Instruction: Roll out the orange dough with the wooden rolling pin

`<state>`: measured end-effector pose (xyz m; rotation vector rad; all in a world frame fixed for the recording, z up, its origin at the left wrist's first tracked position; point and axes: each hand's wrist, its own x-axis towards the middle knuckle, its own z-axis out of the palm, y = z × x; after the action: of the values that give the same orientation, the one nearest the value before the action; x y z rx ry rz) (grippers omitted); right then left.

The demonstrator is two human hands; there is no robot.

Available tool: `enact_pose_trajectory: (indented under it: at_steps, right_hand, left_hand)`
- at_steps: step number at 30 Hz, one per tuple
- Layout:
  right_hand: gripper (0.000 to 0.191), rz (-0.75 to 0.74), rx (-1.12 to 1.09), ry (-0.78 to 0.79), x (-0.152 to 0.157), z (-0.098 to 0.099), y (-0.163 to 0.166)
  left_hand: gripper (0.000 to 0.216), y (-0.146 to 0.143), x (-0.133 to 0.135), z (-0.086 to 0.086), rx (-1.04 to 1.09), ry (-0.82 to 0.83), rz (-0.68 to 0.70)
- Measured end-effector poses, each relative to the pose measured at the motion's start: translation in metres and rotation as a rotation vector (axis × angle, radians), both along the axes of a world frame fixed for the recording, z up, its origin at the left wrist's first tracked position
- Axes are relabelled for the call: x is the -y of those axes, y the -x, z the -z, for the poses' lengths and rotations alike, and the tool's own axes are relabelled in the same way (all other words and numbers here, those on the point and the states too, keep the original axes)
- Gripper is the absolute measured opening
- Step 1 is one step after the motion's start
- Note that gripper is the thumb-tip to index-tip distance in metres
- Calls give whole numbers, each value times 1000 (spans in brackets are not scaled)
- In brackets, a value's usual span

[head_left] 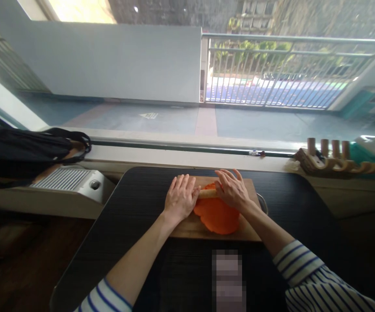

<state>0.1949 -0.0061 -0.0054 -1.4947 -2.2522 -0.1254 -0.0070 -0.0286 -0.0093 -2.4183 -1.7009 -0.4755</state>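
A wooden rolling pin (208, 193) lies across a flattened orange sheet of dough or modelling clay (220, 216), whose kind I cannot tell. My left hand (181, 197) rests flat on the pin's left end, fingers stretched forward, the thumb beside the bare middle. On the right end lies my right hand (233, 188), palm down, with its fingers extended and slightly raised. Both palms cover the pin's ends. Under the orange sheet is a wooden board (184, 232).
The board lies on a black table (135, 225) by a large window. A curved metal handle (264, 203) sticks out at the board's right. A black bag (18, 151) and a white heater unit (77, 182) are at left; a wooden rack (333, 164) stands on the sill at right.
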Motion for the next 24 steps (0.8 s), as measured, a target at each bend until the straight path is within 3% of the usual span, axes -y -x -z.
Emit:
enact_pose_trajectory:
  at_steps: [10, 24]
  right_hand:
    - [37, 29, 66, 174, -16, -16, 6]
    - [37, 111, 67, 271, -47, -15, 8]
  left_hand:
    - [53, 0, -19, 0, 20, 74, -51]
    - [56, 1, -52, -3, 4, 179, -94]
